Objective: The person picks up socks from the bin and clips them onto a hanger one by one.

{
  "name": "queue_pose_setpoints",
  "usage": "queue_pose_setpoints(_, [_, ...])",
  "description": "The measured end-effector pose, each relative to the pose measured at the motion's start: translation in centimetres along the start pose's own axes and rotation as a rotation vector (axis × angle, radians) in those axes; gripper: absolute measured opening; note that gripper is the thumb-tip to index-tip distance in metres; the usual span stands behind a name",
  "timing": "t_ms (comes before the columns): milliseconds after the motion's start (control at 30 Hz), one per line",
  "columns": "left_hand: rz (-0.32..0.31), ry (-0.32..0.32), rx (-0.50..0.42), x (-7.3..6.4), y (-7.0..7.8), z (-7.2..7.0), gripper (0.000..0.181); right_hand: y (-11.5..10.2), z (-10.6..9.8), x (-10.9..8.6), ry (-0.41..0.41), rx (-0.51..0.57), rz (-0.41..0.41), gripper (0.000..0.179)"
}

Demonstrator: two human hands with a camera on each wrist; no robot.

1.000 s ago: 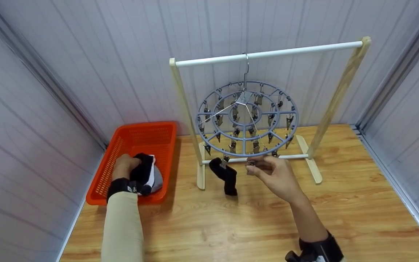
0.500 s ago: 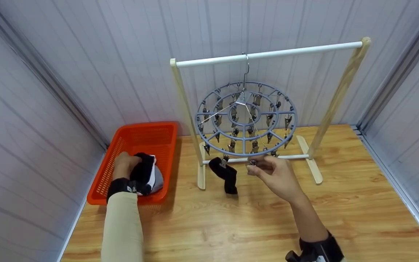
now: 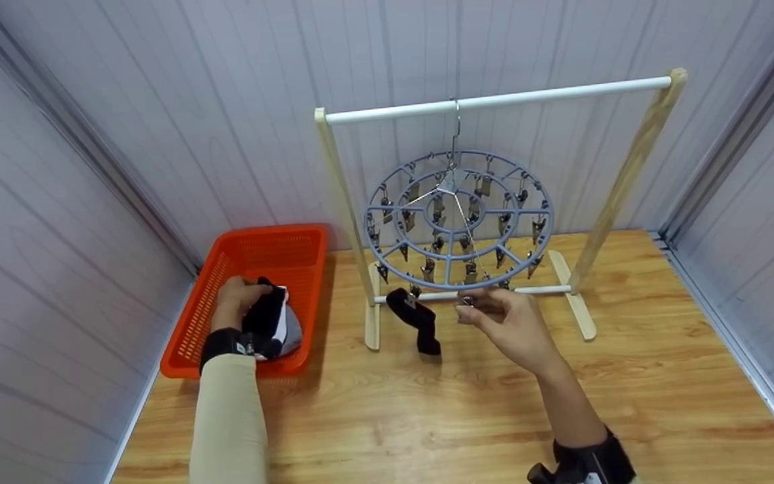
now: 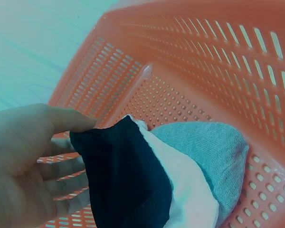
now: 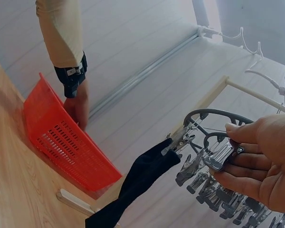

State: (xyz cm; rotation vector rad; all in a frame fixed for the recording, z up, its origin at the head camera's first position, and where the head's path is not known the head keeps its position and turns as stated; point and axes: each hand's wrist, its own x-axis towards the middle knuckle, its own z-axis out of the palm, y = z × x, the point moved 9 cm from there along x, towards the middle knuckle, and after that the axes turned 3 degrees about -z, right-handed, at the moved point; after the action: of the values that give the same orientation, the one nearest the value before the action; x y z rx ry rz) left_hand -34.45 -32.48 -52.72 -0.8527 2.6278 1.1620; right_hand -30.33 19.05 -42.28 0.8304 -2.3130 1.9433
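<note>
In the orange basket, my left hand pinches the edge of a black sock between thumb and fingers. A white sock and a grey sock lie against it. My right hand holds a metal clip at the front rim of the round grey drying hanger. Left of that hand, another black sock hangs from a clip on the same rim. Several other clips dangle from the rings with nothing in them.
A white bar on wooden posts carries the hanger by its hook. The rack and basket stand on a wood-look surface, enclosed by pale panel walls.
My left hand has shifted slightly up and right, drawing up the edge of the black sock. The hanger and the hanging sock have swayed a little; my right hand stays put.
</note>
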Motion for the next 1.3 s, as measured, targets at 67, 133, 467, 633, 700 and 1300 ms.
queue_pose_setpoints(67, [0.015, 0.005, 0.004, 0.2, 0.1, -0.1, 0.035, 0.0, 0.0, 0.0, 0.000, -0.010, -0.002, 0.025])
queue_pose_setpoints(133, [0.021, 0.013, -0.001, 0.3, 0.2, -0.1, 0.027, 0.0, 0.0, 0.0, -0.002, -0.013, -0.002, 0.025])
queue_pose_setpoints(467, [0.066, 0.016, 0.036, -0.2, 0.9, 0.2, 0.048, 0.1, 0.2, 0.1, 0.009, -0.007, -0.021, 0.027])
queue_pose_setpoints(633, [0.057, 0.011, 0.007, 0.1, 0.7, 0.3, 0.039, 0.3, 0.2, 0.1, 0.019, -0.003, -0.016, 0.027])
queue_pose_setpoints(700, [0.050, 0.000, -0.024, 0.2, 0.6, 0.3, 0.033, 0.4, 0.2, 0.1, 0.020, -0.006, -0.011, 0.027])
queue_pose_setpoints(1300, [0.162, 0.158, -0.011, 0.2, 1.1, -2.4, 0.041, 1.0, 0.1, 0.4, 0.019, -0.013, 0.002, 0.030])
